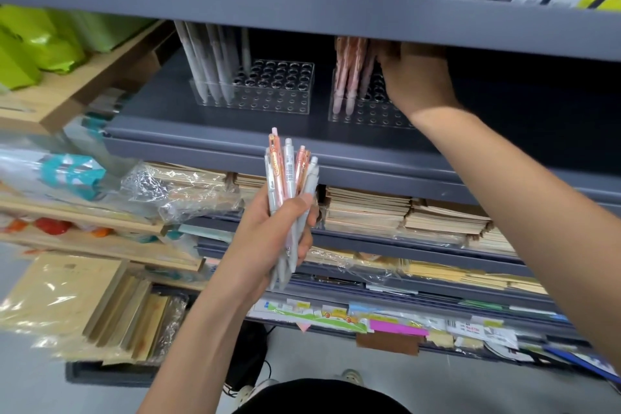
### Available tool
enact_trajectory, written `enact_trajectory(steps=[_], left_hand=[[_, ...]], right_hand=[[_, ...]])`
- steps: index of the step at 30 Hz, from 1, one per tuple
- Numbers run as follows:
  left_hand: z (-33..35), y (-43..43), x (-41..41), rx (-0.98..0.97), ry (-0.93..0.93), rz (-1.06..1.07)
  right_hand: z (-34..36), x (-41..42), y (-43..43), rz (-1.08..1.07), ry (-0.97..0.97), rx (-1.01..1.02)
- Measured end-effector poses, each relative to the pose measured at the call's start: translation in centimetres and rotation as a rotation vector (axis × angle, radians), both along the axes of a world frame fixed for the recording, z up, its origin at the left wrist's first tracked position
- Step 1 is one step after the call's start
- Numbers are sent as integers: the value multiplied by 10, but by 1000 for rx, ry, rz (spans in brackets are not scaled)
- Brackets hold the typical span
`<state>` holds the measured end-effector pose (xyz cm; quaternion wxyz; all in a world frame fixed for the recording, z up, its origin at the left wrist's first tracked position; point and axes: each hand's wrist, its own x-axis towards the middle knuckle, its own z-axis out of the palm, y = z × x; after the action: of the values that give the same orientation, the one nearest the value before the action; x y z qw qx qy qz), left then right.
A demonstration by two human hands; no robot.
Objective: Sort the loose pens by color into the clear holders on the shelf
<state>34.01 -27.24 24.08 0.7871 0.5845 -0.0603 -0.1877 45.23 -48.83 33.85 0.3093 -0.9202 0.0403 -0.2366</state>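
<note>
The left hand (pixel 268 239) is clamped around a mixed bundle of pens (pixel 290 198), light, stiff, slick plastic best pinched mid-barrel. At two o'clock from it, the right hand (pixel 415 77) reaches the pink-pen holder (pixel 366 111); its grip cannot be told. The grey-pen holder (pixel 268 91) stands at eleven o'clock.

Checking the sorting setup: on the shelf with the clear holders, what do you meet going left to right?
White pens → left holder → pink pens → right hand, reaching in over the right holder.
</note>
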Motion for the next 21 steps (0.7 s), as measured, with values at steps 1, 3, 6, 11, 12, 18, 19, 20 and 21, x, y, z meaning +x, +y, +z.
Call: enact_trajectory(steps=[1,3,6,11,12,18,19,20,21], left_hand=[[0,2,0,-1,5,4],[0,5,0,-3,11,6],[0,7,0,3,12,-7],[0,11,2,16,11,-37],[0,12,2,15,11,-42],[-2,14,3,35,13,-78],[-2,13,3,41,12,-93],[-2,12,3,45,10,-109],[-3,10,3,48,6,-123]], right_hand=[[0,1,0,-3,0,-11],[-1,5,0,-24,15,-13],[-1,9,0,-62,23,2],[4,10,1,-72,69,0],[5,8,1,-86,87,4],[11,-26,21,50,-79,358],[10,-34,24,146,1,365],[8,-40,27,245,102,342],[5,-45,29,331,209,304]])
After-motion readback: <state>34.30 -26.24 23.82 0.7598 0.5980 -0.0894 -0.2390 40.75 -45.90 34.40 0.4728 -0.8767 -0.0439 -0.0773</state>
